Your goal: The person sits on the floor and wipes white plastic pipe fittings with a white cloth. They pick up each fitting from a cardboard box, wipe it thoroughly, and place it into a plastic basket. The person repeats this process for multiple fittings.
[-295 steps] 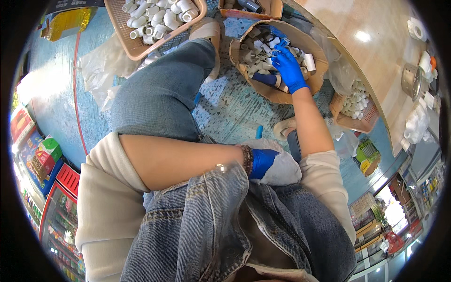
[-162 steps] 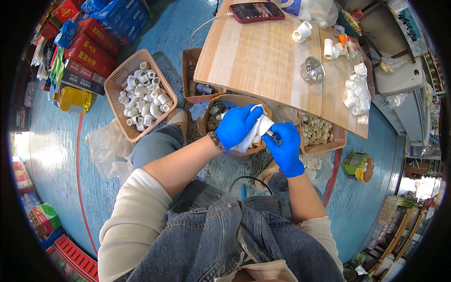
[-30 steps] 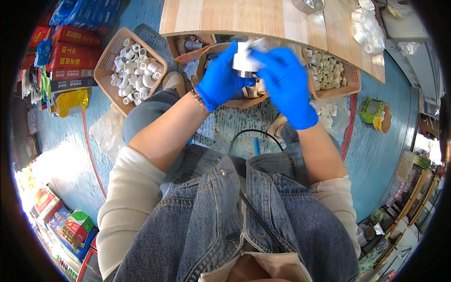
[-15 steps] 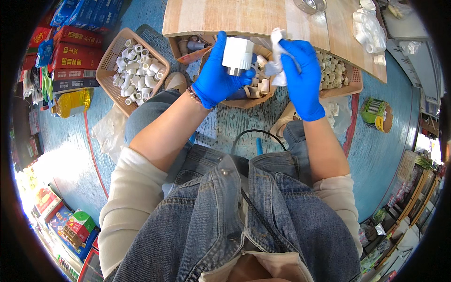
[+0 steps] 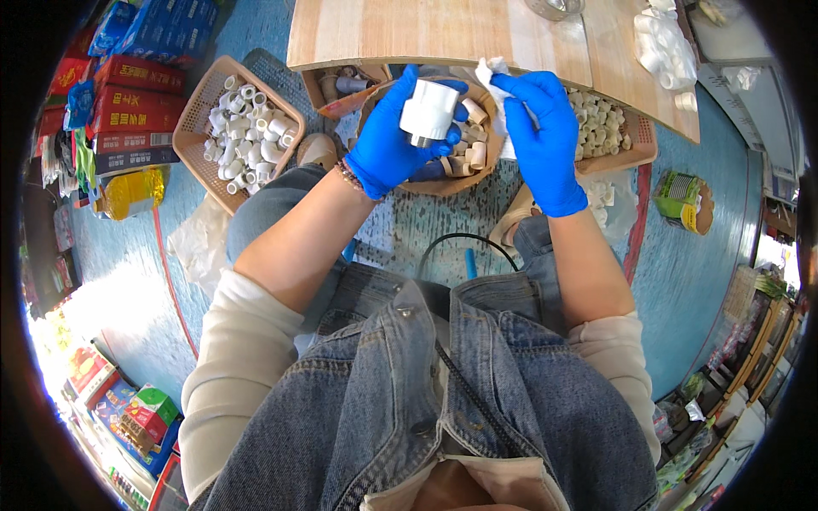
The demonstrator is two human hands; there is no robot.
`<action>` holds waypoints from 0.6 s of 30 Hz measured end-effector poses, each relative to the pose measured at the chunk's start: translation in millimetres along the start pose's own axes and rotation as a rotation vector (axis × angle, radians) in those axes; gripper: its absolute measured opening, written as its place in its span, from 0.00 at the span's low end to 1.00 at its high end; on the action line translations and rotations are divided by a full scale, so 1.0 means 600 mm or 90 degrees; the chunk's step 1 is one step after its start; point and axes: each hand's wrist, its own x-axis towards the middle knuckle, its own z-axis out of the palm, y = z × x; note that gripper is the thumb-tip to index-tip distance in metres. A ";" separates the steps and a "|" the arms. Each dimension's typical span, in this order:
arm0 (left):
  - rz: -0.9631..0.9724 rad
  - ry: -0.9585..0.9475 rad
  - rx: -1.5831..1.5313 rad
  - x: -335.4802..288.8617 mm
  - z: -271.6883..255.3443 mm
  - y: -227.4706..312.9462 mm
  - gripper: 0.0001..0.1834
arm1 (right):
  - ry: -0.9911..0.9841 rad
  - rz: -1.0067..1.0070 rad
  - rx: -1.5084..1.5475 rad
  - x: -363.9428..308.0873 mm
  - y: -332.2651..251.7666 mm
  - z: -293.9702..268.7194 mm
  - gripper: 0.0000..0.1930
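Both hands wear blue gloves. My left hand (image 5: 388, 145) is closed around a white plastic pipe fitting (image 5: 429, 111) with a metal end pointing down toward me. Its thumb lies along the left side, and fingertips show at the right. My right hand (image 5: 542, 136) pinches a crumpled white cloth or tissue (image 5: 489, 71), which hangs below the fingers. Cloth and fitting are apart. Behind the hands, under the table's near edge, stands a round basket (image 5: 443, 183) with beige and grey fittings, partly hidden by my left hand.
A wooden table (image 5: 426, 34) carries a metal bowl (image 5: 555, 7) and a bag of white fittings (image 5: 663, 51). Baskets of fittings stand left (image 5: 189, 136) and right (image 5: 643, 140). A cut green container (image 5: 682, 200) sits on the blue floor. Stacked boxes (image 5: 141, 85) line the left.
The fitting has tilted in my left hand, and its fingers now show behind it. My right hand and the cloth have shifted slightly left.
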 end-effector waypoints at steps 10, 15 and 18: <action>0.040 0.098 0.115 0.001 0.007 -0.002 0.31 | -0.060 -0.101 -0.226 0.006 -0.002 -0.005 0.15; 0.049 0.146 0.104 0.002 0.011 -0.010 0.27 | -0.171 -0.186 -0.173 -0.008 -0.005 0.013 0.15; 0.029 0.149 0.114 -0.002 0.013 -0.008 0.27 | -0.091 -0.195 -0.304 0.000 0.008 0.010 0.15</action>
